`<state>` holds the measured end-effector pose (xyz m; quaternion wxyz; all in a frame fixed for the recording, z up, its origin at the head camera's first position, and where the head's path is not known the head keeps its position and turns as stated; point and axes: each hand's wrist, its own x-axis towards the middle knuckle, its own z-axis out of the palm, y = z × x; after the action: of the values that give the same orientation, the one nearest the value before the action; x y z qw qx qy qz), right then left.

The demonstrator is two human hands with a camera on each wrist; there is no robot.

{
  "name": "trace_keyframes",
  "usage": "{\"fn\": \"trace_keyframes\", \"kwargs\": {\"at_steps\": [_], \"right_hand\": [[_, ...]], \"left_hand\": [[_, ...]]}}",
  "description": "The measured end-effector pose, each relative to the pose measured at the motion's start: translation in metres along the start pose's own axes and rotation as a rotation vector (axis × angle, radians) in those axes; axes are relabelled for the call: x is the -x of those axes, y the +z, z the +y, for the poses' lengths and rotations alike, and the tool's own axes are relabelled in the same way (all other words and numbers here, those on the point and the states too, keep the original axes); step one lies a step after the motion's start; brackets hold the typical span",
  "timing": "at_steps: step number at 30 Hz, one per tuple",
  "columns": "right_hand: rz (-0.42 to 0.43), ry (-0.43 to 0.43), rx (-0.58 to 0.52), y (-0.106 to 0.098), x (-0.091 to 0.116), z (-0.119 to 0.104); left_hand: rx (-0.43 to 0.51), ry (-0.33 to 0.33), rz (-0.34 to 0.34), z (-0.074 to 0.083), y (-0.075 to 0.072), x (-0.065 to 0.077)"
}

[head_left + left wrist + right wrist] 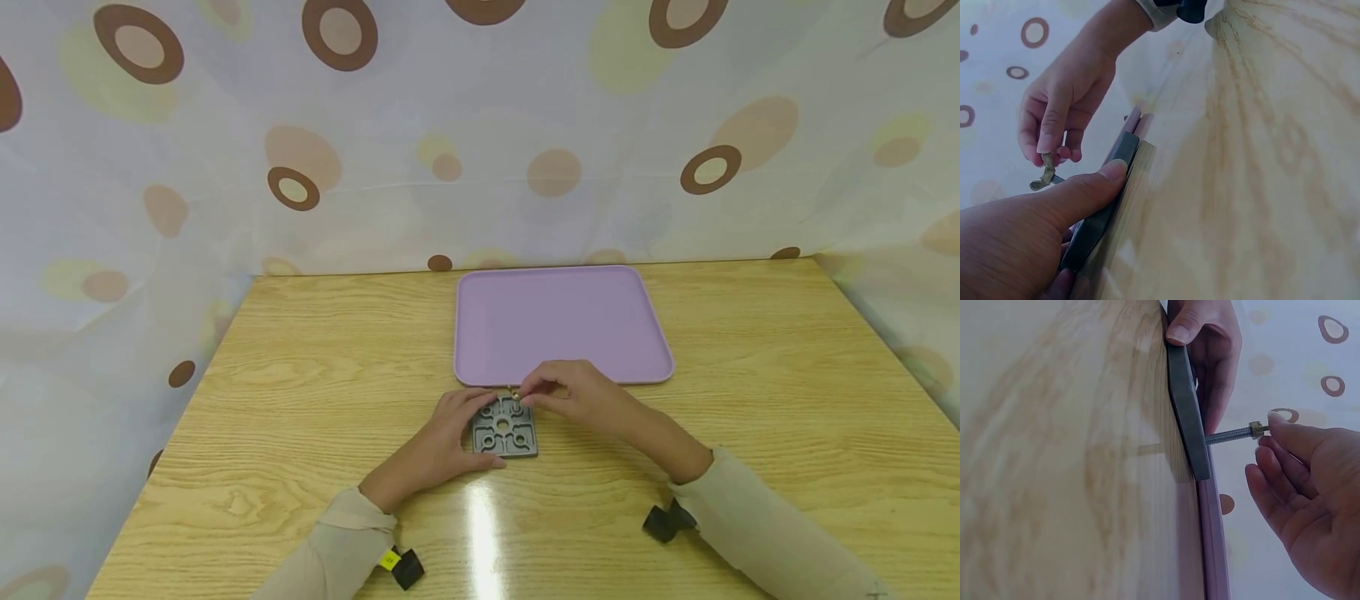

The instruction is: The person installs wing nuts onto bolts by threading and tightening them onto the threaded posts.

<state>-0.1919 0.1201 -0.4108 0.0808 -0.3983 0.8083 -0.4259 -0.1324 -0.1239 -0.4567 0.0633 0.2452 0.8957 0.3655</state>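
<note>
A square grey metal plate with round bosses and a central hole lies flat on the table. My left hand grips it by opposite edges, thumb on the near side and fingers at the far side. From the plate's far right corner a threaded bolt stands upright. Atop that bolt sits a brass-coloured wing nut, one wing pinched between thumb and fingers of my right hand. In the right wrist view, a length of thread shows between nut and plate.
A lilac tray lies just beyond the plate, its near rim close to both hands. The wooden table ends at a patterned cloth behind and at the sides. Black wrist cameras hang under both sleeves.
</note>
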Motion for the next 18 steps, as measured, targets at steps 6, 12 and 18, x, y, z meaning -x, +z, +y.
{"fn": "trace_keyframes", "kwargs": {"at_steps": [6, 12, 18], "right_hand": [[0.026, -0.031, 0.012, 0.0021, -0.0001, 0.0018], [0.033, -0.041, 0.003, 0.0021, -0.0002, 0.0017], [0.028, -0.078, -0.002, 0.0047, -0.0016, 0.0047]], "left_hand": [[-0.004, 0.002, 0.0, 0.0008, -0.0005, -0.0007], [-0.011, 0.003, -0.003, 0.0007, -0.0004, -0.0011], [-0.005, 0.0, -0.01, 0.0012, -0.0007, -0.001]]}}
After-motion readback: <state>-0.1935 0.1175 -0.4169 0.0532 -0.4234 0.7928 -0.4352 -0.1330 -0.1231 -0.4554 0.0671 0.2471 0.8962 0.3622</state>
